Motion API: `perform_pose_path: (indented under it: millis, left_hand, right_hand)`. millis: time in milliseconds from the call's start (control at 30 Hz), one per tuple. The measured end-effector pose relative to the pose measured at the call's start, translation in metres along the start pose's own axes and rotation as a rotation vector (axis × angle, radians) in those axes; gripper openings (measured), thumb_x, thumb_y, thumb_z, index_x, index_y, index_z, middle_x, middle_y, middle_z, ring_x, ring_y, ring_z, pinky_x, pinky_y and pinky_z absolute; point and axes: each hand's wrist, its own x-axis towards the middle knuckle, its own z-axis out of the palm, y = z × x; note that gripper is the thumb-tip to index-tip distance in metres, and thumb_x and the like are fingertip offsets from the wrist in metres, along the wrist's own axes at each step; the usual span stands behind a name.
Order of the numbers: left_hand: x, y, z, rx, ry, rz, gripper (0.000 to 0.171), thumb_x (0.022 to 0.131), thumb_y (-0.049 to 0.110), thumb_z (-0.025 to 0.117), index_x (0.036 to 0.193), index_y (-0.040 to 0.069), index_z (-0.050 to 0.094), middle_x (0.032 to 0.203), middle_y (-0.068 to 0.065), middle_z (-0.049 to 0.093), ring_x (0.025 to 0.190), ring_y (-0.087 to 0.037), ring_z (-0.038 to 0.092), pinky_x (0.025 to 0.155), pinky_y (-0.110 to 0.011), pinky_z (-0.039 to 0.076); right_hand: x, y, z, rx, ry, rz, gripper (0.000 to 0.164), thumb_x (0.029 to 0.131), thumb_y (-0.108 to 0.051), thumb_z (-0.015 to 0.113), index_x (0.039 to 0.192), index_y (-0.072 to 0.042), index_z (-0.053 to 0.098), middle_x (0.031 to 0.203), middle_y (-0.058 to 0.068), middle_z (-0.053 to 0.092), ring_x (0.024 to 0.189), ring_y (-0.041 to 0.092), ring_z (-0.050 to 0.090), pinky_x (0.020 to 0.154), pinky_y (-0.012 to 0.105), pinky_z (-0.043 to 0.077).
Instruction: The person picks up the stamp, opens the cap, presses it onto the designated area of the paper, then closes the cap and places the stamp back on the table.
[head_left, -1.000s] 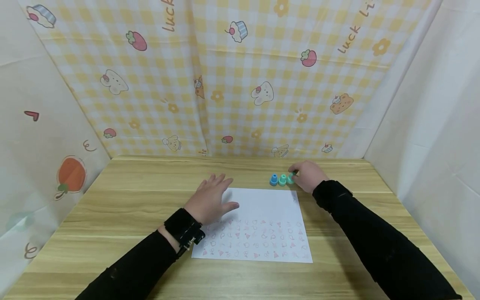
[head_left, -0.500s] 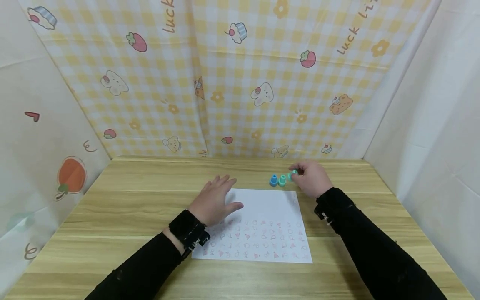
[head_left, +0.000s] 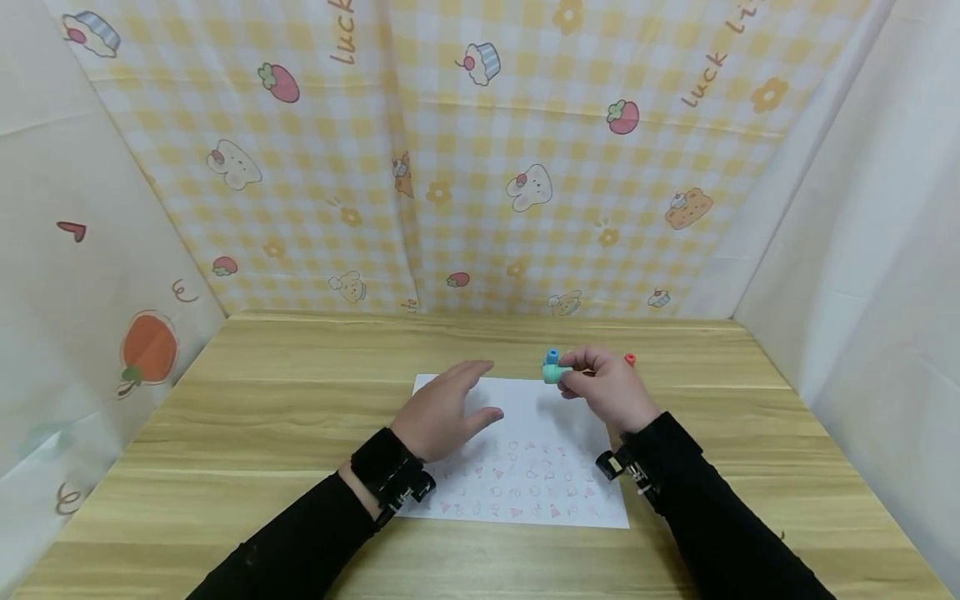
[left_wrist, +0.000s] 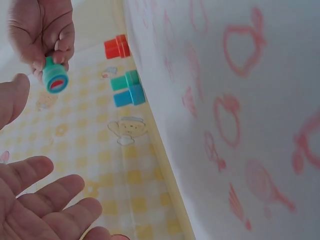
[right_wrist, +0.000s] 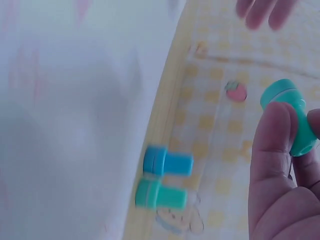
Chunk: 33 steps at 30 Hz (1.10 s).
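Observation:
My right hand (head_left: 611,387) pinches a mint-green toy stamp (head_left: 553,373) between thumb and fingers, above the back right part of the white paper (head_left: 517,412). The stamp lies tilted on its side; the left wrist view shows its round face (left_wrist: 58,85) with a red mark. My left hand (head_left: 442,412) hovers over the paper's left part, fingers extended, holding nothing. Rows of small red printed shapes (left_wrist: 227,120) cover the paper's nearer half. Just behind the sheet stand a blue stamp (right_wrist: 167,161) and another green stamp (right_wrist: 161,195), side by side.
A red stamp (head_left: 630,360) stands on the wooden table (head_left: 285,400) beyond my right hand. A yellow checked cloth (head_left: 480,208) hangs behind the table, and pale cloths (head_left: 847,250) close off both sides.
My right hand has lifted the rightmost green stamp off the table and brought it left and nearer, over the paper. The red stamp has come into view. My left hand has shifted slightly right.

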Motion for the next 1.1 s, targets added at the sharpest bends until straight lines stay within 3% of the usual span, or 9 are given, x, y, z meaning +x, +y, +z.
perform_pose_path:
  millis: [200, 400, 567, 733, 900, 1100]
  left_hand:
    - [-0.001, 0.006, 0.004, -0.037, 0.035, 0.031, 0.064, 0.100, 0.036, 0.074, 0.154, 0.009, 0.051, 0.155, -0.009, 0.058, 0.140, -0.028, 0.059, 0.115, -0.046, 0.050]
    - [-0.002, 0.011, 0.008, -0.063, 0.056, 0.050, 0.059, 0.100, 0.030, 0.074, 0.151, 0.008, 0.055, 0.150, -0.010, 0.062, 0.139, -0.027, 0.060, 0.112, -0.046, 0.052]
    - [-0.005, 0.016, 0.010, -0.099, 0.032, 0.057, 0.054, 0.101, 0.028, 0.073, 0.150, 0.010, 0.057, 0.144, -0.009, 0.067, 0.131, -0.025, 0.066, 0.108, -0.045, 0.054]
    - [-0.008, 0.020, 0.012, -0.145, 0.013, 0.081, 0.045, 0.103, 0.024, 0.071, 0.145, 0.011, 0.060, 0.134, -0.006, 0.072, 0.120, -0.019, 0.072, 0.104, -0.042, 0.057]
    - [-0.009, 0.021, 0.015, -0.171, 0.054, 0.095, 0.029, 0.104, 0.018, 0.068, 0.133, 0.011, 0.069, 0.126, -0.002, 0.075, 0.113, -0.016, 0.074, 0.096, -0.036, 0.060]
    - [-0.011, 0.020, 0.015, -0.190, 0.084, 0.079, 0.024, 0.103, 0.016, 0.069, 0.127, 0.011, 0.071, 0.121, -0.001, 0.075, 0.106, -0.014, 0.074, 0.089, -0.030, 0.061]
  right_hand:
    - [-0.009, -0.001, 0.015, 0.108, -0.049, 0.026, 0.019, 0.102, -0.003, 0.065, 0.117, 0.009, 0.063, 0.115, 0.020, 0.069, 0.100, 0.030, 0.074, 0.085, 0.027, 0.063]
    - [-0.015, -0.001, 0.024, 0.172, -0.125, -0.016, 0.023, 0.099, 0.000, 0.067, 0.117, 0.013, 0.060, 0.105, 0.011, 0.069, 0.091, 0.018, 0.072, 0.085, 0.025, 0.061]
    - [-0.019, -0.001, 0.032, 0.207, -0.183, -0.058, 0.022, 0.097, 0.005, 0.066, 0.115, 0.016, 0.059, 0.099, 0.000, 0.067, 0.085, 0.010, 0.069, 0.085, 0.025, 0.060]
    - [-0.023, -0.003, 0.038, 0.216, -0.223, -0.068, 0.023, 0.097, 0.003, 0.068, 0.115, 0.016, 0.059, 0.097, 0.002, 0.070, 0.084, 0.010, 0.071, 0.085, 0.025, 0.060]
    - [-0.026, -0.004, 0.043, 0.244, -0.238, -0.066, 0.028, 0.098, 0.002, 0.068, 0.119, 0.016, 0.056, 0.104, 0.007, 0.071, 0.085, 0.010, 0.072, 0.085, 0.025, 0.061]
    - [-0.028, -0.003, 0.047, 0.148, -0.274, -0.068, 0.031, 0.104, -0.006, 0.064, 0.130, 0.011, 0.061, 0.113, 0.023, 0.074, 0.090, 0.014, 0.074, 0.083, 0.026, 0.062]
